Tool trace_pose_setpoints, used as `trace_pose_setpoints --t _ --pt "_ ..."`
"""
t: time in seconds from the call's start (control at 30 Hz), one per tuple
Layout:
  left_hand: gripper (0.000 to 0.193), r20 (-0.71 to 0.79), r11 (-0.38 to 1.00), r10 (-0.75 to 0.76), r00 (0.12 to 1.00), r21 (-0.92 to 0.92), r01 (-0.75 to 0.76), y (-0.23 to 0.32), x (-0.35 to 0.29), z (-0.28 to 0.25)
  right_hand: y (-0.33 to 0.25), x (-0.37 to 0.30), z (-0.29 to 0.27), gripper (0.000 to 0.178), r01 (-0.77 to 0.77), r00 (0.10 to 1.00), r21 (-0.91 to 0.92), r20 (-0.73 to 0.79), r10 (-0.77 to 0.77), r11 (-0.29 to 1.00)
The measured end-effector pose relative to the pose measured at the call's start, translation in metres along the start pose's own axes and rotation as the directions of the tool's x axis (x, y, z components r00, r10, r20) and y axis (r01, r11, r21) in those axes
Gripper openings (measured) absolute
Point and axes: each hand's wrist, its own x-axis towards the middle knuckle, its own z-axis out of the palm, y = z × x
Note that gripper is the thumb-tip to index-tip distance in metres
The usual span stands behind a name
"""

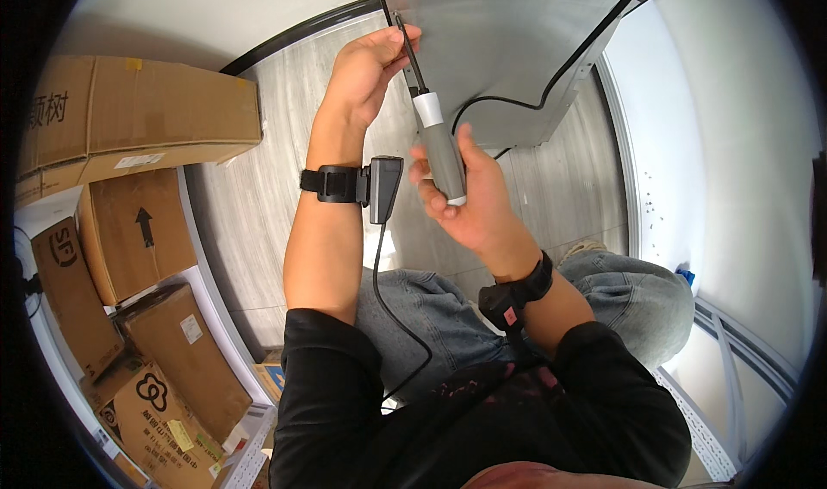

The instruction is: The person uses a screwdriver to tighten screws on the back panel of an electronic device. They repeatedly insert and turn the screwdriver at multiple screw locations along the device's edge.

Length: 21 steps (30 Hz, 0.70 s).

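A screwdriver with a grey and white handle and a dark shaft stands tilted, its tip against the left edge of a grey metal panel. My right hand is closed loosely around the handle's lower end, the thumb lying off to its right side. Up by the tip, my left hand pinches the shaft between thumb and fingers. Whether those fingers also hold a screw is hidden.
A black cable runs across the metal panel. Cardboard boxes are piled on the left, some on a white shelf. A white wall curves along the right. Wrist-worn devices sit on both my arms, one trailing a cord.
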Motion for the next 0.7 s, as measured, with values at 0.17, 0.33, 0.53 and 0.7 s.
trace_pose_setpoints --t 0.17,0.33,0.53,0.7 --pt "0.027 -0.035 1.000 -0.025 0.999 -0.006 0.025 0.001 0.001 0.001 0.009 -0.001 0.014 0.041 0.139 0.923 -0.314 -0.301 -0.238 0.939" --pt "0.028 0.002 0.998 -0.037 0.999 -0.045 0.038 0.009 -0.003 0.004 0.000 -0.002 0.005 0.046 0.031 0.998 -0.034 -0.061 -0.033 0.999" --pt "0.021 -0.026 0.999 -0.020 0.999 -0.046 0.018 0.001 -0.001 0.002 -0.010 -0.003 -0.001 0.050 -0.039 0.987 0.048 0.159 0.031 0.998" --pt "0.018 -0.062 0.995 -0.018 0.998 -0.099 0.012 -0.004 0.004 0.002 0.000 -0.004 0.017 0.044 0.105 0.937 -0.451 -0.253 -0.240 0.886"
